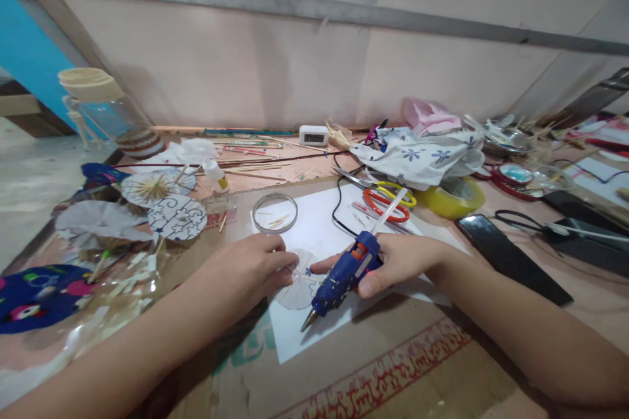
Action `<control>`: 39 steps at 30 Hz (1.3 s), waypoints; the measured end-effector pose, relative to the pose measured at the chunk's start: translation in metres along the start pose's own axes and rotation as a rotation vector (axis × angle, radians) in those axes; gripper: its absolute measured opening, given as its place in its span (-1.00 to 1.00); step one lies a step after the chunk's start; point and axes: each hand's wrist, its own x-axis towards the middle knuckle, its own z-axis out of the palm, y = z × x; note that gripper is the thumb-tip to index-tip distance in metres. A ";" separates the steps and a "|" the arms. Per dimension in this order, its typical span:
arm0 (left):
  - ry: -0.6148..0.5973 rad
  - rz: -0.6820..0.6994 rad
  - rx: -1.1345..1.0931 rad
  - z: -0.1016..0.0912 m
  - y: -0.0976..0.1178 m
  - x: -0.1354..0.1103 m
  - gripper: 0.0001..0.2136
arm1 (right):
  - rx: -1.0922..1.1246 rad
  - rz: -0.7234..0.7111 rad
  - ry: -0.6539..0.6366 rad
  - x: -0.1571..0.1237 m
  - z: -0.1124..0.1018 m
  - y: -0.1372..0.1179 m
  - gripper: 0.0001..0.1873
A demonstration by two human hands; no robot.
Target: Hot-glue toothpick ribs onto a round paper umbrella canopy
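Observation:
My right hand [400, 262] is wrapped around a blue glue gun [346, 272], with a clear glue stick [392, 209] rising from its back end. Its metal nozzle points down and left, over the white paper sheet [304, 334]. Under my fingers lies a pale round disc [295, 298] with a blue flower print and thin sticks across it. The right index finger reaches onto this disc. My left hand [260, 265] has its fingertips pinched together at the disc's left part; what they grip is hidden. A metal ring [275, 213] with small wooden sticks inside sits just behind.
Small paper parasols [177, 216] and a dark blue patterned disc [46, 298] lie at left, near a glass jar [115, 118]. Behind are loose sticks [255, 167] and a white digital clock [313, 136]. Scissors [386, 203], yellow tape [455, 196] and a phone [511, 258] lie right.

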 end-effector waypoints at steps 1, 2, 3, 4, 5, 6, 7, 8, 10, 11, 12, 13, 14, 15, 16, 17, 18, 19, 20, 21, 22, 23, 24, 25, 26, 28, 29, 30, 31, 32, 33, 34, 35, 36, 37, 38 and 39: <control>-0.002 0.000 0.001 0.000 0.000 0.000 -0.78 | -0.004 -0.001 0.003 0.000 0.000 0.000 -0.06; -0.003 0.002 0.001 0.000 0.000 0.000 -0.78 | -0.005 -0.005 0.005 0.000 0.000 0.001 -0.06; -0.003 0.005 0.002 0.000 0.000 0.000 -0.78 | -0.005 -0.011 0.010 0.001 0.000 0.001 -0.06; -0.004 0.006 0.006 0.000 0.000 0.000 -0.79 | -0.004 -0.017 0.014 0.001 0.000 0.001 -0.06; -0.005 0.006 0.012 0.001 0.000 0.000 -0.79 | -0.003 -0.021 0.016 0.001 0.000 0.002 -0.06; -0.005 0.005 0.021 0.001 0.000 0.000 -0.79 | 0.000 -0.020 0.017 0.001 0.001 0.002 -0.06; -0.006 0.004 0.032 0.000 0.000 -0.001 -0.80 | 0.005 -0.016 0.014 0.001 0.000 0.003 -0.06; -0.009 0.004 0.041 0.000 0.000 -0.001 -0.80 | 0.008 -0.009 0.009 0.002 0.000 0.003 -0.05; -0.012 0.002 0.047 0.000 0.001 0.000 -0.81 | 0.008 0.003 0.008 0.002 0.000 0.004 -0.04; -0.011 0.001 0.043 -0.001 0.001 0.000 -0.82 | 0.004 0.009 0.017 0.001 0.000 0.005 -0.04; -0.007 -0.005 0.036 -0.001 0.002 0.000 -0.84 | -0.001 0.016 0.026 0.001 -0.001 0.006 -0.05; 0.000 -0.019 0.029 -0.001 0.002 0.001 -0.87 | -0.006 0.023 0.034 0.001 -0.001 0.006 -0.07; 0.010 -0.042 0.024 -0.002 0.002 0.001 -0.88 | -0.006 0.025 0.040 0.001 -0.001 0.006 -0.09; 0.019 -0.068 0.021 -0.003 0.003 0.002 -0.87 | -0.001 0.024 0.038 0.001 -0.001 0.006 -0.10; 0.022 -0.093 0.020 -0.003 0.003 0.002 -0.85 | 0.009 0.018 0.030 0.001 -0.001 0.006 -0.10; 0.016 -0.112 0.021 -0.004 0.003 0.002 -0.83 | 0.020 0.008 0.020 0.001 -0.001 0.005 -0.09; 0.004 -0.123 0.024 -0.005 0.002 0.003 -0.82 | 0.030 -0.003 0.010 0.002 0.000 0.004 -0.07; -0.014 -0.124 0.028 -0.006 0.002 0.003 -0.83 | 0.035 -0.012 0.005 0.002 0.001 0.003 -0.05; -0.032 -0.124 0.033 -0.007 0.002 0.003 -0.84 | 0.037 -0.018 0.005 0.002 0.001 0.002 -0.04; -0.045 -0.125 0.038 -0.008 0.002 0.003 -0.86 | 0.033 -0.019 0.019 0.002 0.002 0.001 -0.06; -0.056 -0.130 0.041 -0.009 0.002 0.002 -0.87 | 0.024 -0.016 0.051 0.002 0.002 0.001 -0.09; -0.067 -0.137 0.040 -0.011 0.002 0.002 -0.87 | 0.010 -0.007 0.095 0.001 0.002 0.000 -0.14; -0.077 -0.145 0.032 -0.012 0.002 0.002 -0.87 | -0.007 0.004 0.147 0.000 0.001 0.000 -0.18; -0.093 -0.157 0.017 -0.014 0.002 0.002 -0.87 | -0.032 0.015 0.212 0.000 0.001 0.000 -0.22; -0.103 -0.168 -0.003 -0.016 0.002 0.002 -0.86 | -0.067 0.025 0.281 -0.001 0.000 -0.001 -0.25; -0.077 -0.210 -0.041 -0.018 0.001 0.001 -0.84 | -0.167 0.034 0.411 -0.004 -0.002 -0.002 -0.33; -0.061 -0.212 -0.047 -0.019 0.000 0.001 -0.82 | -0.223 0.034 0.463 -0.005 -0.002 -0.004 -0.38; -0.048 -0.209 -0.053 -0.020 -0.001 0.000 -0.79 | -0.275 0.033 0.500 -0.006 -0.002 -0.005 -0.44; -0.046 -0.197 -0.056 -0.020 -0.002 -0.001 -0.75 | -0.319 0.033 0.517 -0.007 -0.001 -0.007 -0.49; -0.052 -0.179 -0.060 -0.021 -0.003 -0.001 -0.71 | -0.351 0.037 0.517 -0.007 0.001 -0.009 -0.51; -0.063 -0.162 -0.061 -0.021 -0.004 -0.002 -0.69 | -0.375 0.044 0.509 -0.008 0.003 -0.010 -0.52; -0.075 -0.146 -0.057 -0.021 -0.005 -0.002 -0.68 | -0.395 0.055 0.496 -0.008 0.005 -0.012 -0.52; -0.085 -0.132 -0.051 -0.021 -0.005 -0.001 -0.71 | -0.414 0.069 0.485 -0.009 0.008 -0.013 -0.51; -0.091 -0.120 -0.044 -0.021 -0.006 -0.001 -0.74 | -0.431 0.086 0.474 -0.009 0.010 -0.014 -0.51; -0.094 -0.112 -0.037 -0.020 -0.006 0.000 -0.78 | -0.445 0.104 0.464 -0.008 0.012 -0.015 -0.51; -0.094 -0.108 -0.034 -0.020 -0.006 0.002 -0.80 | -0.455 0.122 0.457 -0.008 0.014 -0.016 -0.51; -0.093 -0.107 -0.033 -0.019 -0.006 0.003 -0.82 | -0.461 0.140 0.451 -0.007 0.015 -0.017 -0.52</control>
